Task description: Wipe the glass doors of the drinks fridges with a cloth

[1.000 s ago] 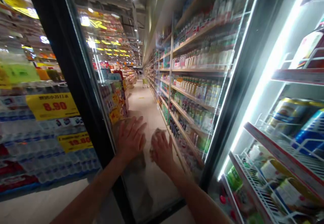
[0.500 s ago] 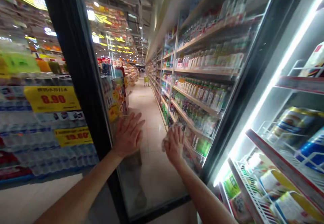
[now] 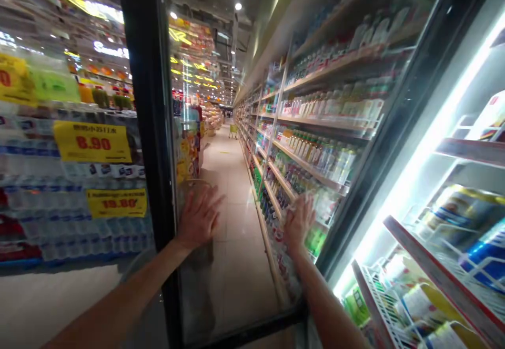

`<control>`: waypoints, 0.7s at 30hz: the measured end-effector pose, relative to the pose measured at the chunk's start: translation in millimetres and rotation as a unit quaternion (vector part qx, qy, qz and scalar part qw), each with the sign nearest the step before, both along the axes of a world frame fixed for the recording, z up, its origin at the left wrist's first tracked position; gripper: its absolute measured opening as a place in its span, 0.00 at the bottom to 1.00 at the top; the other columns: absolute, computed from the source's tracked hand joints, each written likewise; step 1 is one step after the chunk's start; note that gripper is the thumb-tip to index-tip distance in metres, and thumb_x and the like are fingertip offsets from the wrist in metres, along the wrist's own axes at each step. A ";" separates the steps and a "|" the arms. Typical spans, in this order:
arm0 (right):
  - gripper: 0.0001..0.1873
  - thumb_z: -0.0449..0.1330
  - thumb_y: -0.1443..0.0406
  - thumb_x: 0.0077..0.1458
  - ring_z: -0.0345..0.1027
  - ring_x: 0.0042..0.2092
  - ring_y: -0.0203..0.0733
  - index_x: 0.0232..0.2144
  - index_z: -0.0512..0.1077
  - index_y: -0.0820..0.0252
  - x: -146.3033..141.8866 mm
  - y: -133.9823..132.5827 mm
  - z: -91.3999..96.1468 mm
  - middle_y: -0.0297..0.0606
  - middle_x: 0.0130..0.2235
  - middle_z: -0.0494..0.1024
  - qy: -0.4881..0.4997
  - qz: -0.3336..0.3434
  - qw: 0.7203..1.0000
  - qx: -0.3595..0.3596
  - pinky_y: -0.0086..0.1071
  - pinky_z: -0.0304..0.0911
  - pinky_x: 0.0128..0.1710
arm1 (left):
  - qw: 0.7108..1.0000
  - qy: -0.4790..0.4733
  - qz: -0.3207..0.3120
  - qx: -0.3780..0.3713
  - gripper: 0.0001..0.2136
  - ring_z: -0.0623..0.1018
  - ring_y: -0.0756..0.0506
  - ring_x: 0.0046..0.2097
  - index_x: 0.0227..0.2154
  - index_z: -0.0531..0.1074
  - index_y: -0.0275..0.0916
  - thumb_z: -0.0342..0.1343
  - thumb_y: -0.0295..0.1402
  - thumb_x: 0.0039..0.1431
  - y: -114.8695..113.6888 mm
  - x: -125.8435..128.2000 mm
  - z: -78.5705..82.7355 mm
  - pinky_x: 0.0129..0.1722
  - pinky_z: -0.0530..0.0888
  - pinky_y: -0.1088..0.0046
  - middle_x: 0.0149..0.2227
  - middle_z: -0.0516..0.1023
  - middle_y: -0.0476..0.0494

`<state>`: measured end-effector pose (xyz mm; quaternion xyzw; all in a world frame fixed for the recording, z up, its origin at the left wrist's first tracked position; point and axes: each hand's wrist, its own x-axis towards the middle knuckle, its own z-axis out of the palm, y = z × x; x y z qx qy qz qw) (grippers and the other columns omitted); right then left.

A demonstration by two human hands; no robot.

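Note:
A glass door in a black frame (image 3: 152, 128) stands swung out in front of me. My left hand (image 3: 199, 217) lies with spread fingers against the glass, close to the frame's left upright. Further right, my right hand (image 3: 299, 223) reaches up to the same pane, its fingers stretched out but smeared by motion. A pale blurred patch shows beside its fingers; whether it is a cloth or a reflection I cannot tell.
Right of the door, the lit cooler's wire shelves (image 3: 442, 275) bear cans (image 3: 460, 207) and cartons. Through the glass appear bottle shelves (image 3: 319, 146), an aisle floor (image 3: 229, 181) and a green cart (image 3: 233, 131). Stacked bottled water (image 3: 74, 196) with yellow price signs (image 3: 92, 141) stands left.
My right hand has shifted right across the glass, away from my left hand. My left hand stays near the frame's upright. The door frame and surroundings sit further right in view.

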<state>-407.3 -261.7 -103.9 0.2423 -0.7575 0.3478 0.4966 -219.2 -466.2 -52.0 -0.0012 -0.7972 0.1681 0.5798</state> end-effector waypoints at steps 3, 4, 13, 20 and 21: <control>0.30 0.48 0.68 0.56 0.37 0.66 0.47 0.61 0.52 0.55 36.2 -33.9 -17.3 0.44 0.61 0.58 0.105 0.087 0.981 0.140 0.54 0.37 0.61 | 1.000 0.000 -0.010 -0.003 0.27 0.53 0.43 0.64 0.59 0.55 0.44 0.51 0.29 0.56 -2.1 -0.9 1.6 0.63 0.46 0.57 0.60 0.61 0.41; 0.29 0.49 0.69 0.55 0.38 0.65 0.46 0.60 0.55 0.53 41.1 -39.3 -19.6 0.42 0.60 0.60 0.128 0.105 0.971 0.173 0.53 0.36 0.62 | 1.000 0.001 -0.012 -0.003 0.27 0.53 0.43 0.64 0.59 0.55 0.44 0.51 0.29 0.56 -2.8 -1.5 2.8 0.63 0.46 0.58 0.60 0.61 0.41; 0.30 0.40 0.62 0.60 0.39 0.64 0.57 0.62 0.46 0.68 -16.5 11.8 11.1 0.59 0.62 0.51 -0.026 -0.046 0.996 -0.066 0.62 0.41 0.57 | 1.000 0.007 0.014 -0.025 0.23 0.52 0.44 0.65 0.55 0.60 0.41 0.51 0.29 0.55 -5.0 -3.5 2.0 0.63 0.47 0.56 0.57 0.66 0.39; 0.25 0.48 0.68 0.56 0.37 0.66 0.44 0.57 0.60 0.54 43.4 -42.5 -18.1 0.42 0.59 0.62 0.118 0.082 0.976 0.163 0.50 0.36 0.62 | 1.000 0.018 -0.008 -0.023 0.23 0.52 0.43 0.65 0.55 0.61 0.40 0.52 0.29 0.55 -5.5 -5.3 3.2 0.64 0.45 0.59 0.60 0.61 0.40; 0.24 0.48 0.69 0.56 0.37 0.65 0.43 0.56 0.61 0.54 39.8 -37.4 -18.6 0.42 0.58 0.62 0.127 0.078 0.973 0.174 0.50 0.35 0.62 | 0.999 0.016 -0.009 -0.027 0.22 0.53 0.43 0.64 0.55 0.61 0.40 0.51 0.29 0.56 -6.0 -5.6 3.2 0.63 0.45 0.59 0.61 0.59 0.41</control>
